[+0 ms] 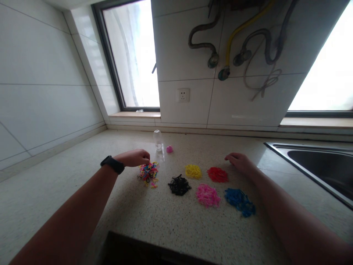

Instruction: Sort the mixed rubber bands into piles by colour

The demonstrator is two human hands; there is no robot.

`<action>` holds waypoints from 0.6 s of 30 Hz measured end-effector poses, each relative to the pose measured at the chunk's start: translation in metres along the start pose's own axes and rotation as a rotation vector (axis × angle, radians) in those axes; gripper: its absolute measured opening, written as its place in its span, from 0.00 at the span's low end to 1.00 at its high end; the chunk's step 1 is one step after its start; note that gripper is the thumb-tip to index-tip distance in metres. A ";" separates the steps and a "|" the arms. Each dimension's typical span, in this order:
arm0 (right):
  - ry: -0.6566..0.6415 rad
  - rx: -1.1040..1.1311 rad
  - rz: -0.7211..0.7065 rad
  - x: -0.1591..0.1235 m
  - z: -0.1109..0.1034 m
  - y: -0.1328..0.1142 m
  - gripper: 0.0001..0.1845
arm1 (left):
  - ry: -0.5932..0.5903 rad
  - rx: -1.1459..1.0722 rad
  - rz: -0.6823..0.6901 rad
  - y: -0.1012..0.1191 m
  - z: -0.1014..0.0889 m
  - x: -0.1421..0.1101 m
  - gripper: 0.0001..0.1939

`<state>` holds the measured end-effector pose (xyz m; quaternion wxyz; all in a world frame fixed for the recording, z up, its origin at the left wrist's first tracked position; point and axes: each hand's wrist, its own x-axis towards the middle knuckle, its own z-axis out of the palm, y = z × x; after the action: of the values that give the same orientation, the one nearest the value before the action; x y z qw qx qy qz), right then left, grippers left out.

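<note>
My left hand (135, 157), with a black watch on the wrist, hovers at the far edge of a mixed-colour heap of small rubber bands (149, 172); its fingers are curled together as in a pinch, and what they hold is too small to see. My right hand (239, 161) rests on the counter just right of the red pile (217, 174), fingers loosely bent, holding nothing. Sorted piles lie between the hands: yellow (193, 171), black (179, 185), pink (207, 195) and blue (239, 201).
A small clear bottle (157, 140) and a pink cap (169, 149) stand behind the piles. A steel sink (317, 162) is sunk into the speckled counter (179, 228) at the right. Tiled walls, a socket (183, 95) and hoses are at the back.
</note>
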<state>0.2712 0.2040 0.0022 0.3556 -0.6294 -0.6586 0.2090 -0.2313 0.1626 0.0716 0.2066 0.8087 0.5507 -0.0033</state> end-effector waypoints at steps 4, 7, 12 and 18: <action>-0.007 0.006 0.003 -0.001 0.000 -0.001 0.19 | -0.007 -0.026 -0.011 0.000 0.001 0.001 0.17; -0.011 0.009 0.015 -0.003 -0.001 -0.005 0.19 | -0.005 -0.038 -0.022 -0.001 0.001 0.002 0.18; -0.017 0.012 0.016 -0.004 -0.002 -0.006 0.19 | 0.004 -0.047 -0.016 0.001 0.000 0.001 0.18; -0.011 0.008 0.011 -0.001 0.000 -0.001 0.19 | 0.010 -0.071 0.022 0.004 -0.006 -0.004 0.17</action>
<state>0.2710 0.2030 0.0029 0.3534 -0.6305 -0.6560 0.2173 -0.2303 0.1600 0.0789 0.2325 0.8070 0.5424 0.0226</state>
